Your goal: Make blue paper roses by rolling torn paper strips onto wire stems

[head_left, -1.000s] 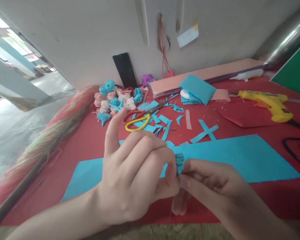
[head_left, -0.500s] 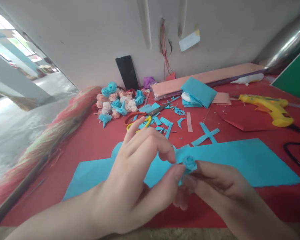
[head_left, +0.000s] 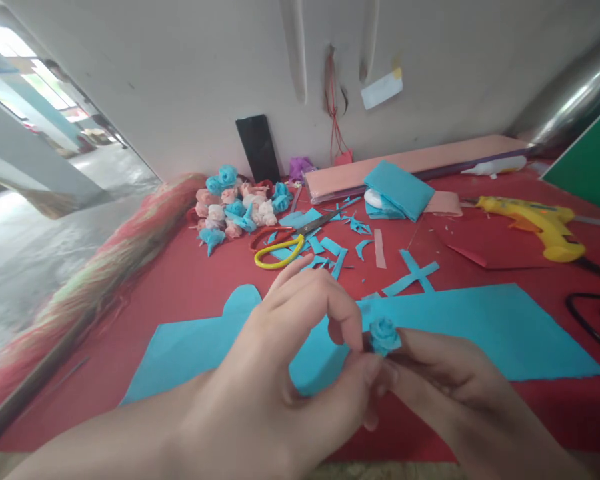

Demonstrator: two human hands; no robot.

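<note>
A small blue crepe-paper rose (head_left: 384, 335) is held between my two hands, its curled layers facing up. My right hand (head_left: 445, 373) is closed round its base from the right, thumb against fingers. From the left, my left hand (head_left: 290, 353) pinches the flower's lower edge with thumb and index finger, its other fingers bent above. The lower part of the rose is hidden by my fingers. Under both hands lies a long sheet of blue crepe paper (head_left: 480, 327), with a rounded blue piece (head_left: 243, 303) at its back edge.
Scissors with red and yellow handles (head_left: 280, 257) lie among blue paper scraps (head_left: 333, 247). Finished paper roses (head_left: 235, 207) are heaped at the back left. A yellow glue gun (head_left: 540, 217) with its black cord is at right. A black phone (head_left: 258, 147) leans against the wall.
My left index finger has come down against the rose, closing the gap to the thumb. Both hands and the rose sit slightly farther right and lower in view.
</note>
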